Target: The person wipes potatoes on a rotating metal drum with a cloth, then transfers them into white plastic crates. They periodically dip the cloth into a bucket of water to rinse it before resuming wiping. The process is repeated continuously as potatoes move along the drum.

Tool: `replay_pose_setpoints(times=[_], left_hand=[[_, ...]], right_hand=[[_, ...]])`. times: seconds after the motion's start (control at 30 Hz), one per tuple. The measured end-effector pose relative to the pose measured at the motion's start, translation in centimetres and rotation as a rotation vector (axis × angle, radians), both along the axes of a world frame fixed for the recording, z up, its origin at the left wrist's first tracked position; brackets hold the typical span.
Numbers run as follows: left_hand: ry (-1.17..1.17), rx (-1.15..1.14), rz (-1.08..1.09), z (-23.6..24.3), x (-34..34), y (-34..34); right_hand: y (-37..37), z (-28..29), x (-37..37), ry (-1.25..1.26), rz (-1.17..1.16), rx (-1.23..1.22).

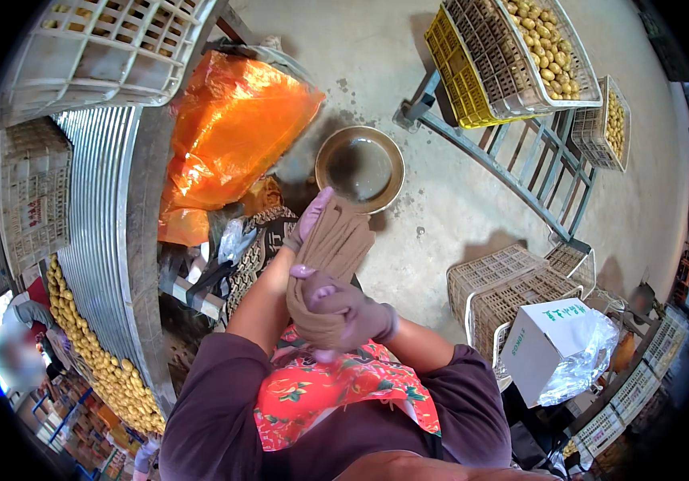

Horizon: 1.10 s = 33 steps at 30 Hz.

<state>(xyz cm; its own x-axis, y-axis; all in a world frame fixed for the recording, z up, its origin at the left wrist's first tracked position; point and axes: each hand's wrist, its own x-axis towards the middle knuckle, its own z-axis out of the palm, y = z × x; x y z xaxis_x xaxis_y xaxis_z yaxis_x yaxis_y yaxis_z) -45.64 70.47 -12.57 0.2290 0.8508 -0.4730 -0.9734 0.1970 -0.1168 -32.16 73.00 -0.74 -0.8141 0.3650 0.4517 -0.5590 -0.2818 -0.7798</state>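
A brown cloth [336, 244], gathered into long folds, is held in front of my chest by both gloved hands. My left hand [311, 219], in a purple and grey glove, grips its far end along the left side; part of that hand is hidden beneath the folds. Closer to my body, my right hand [350, 309] is closed around the bunched near end, its fingers wrapped over the fabric. Just beyond the cloth's far end, a round metal basin [399, 170] with some water in it stands on the floor.
An orange plastic bag [232, 128] lies left of the basin, beside a metal roller conveyor [100, 184] carrying potatoes [100, 353]. Potato-filled crates [513, 60] sit on a metal frame [513, 160] at far right. Nearer right are stacked crates [488, 276] and a white box [549, 345].
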Motion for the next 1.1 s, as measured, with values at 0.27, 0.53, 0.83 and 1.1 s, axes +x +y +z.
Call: replay_pose_setpoints(times=[0.27,0.53,0.83,1.1], left_hand=[[-0.022,-0.125,0.046,-2.0,1.7,0.0],[1.846,0.589,-0.601,3.1,2.0,2.0],[-0.489,0.012,0.248,6.6,3.4,4.5],[-3.107,-0.174,0.774,5.9,6.0,2.3]], right_hand=[[11.4,-6.6,4.4,-0.143,-0.020,-0.395],[17.2,-22.8,2.0,-0.600,-0.182,-0.816],[14.1,-24.5,2.1,-0.244,-0.251,-1.268],[8.3,-23.0,-7.4,0.355,-0.103,-1.303]])
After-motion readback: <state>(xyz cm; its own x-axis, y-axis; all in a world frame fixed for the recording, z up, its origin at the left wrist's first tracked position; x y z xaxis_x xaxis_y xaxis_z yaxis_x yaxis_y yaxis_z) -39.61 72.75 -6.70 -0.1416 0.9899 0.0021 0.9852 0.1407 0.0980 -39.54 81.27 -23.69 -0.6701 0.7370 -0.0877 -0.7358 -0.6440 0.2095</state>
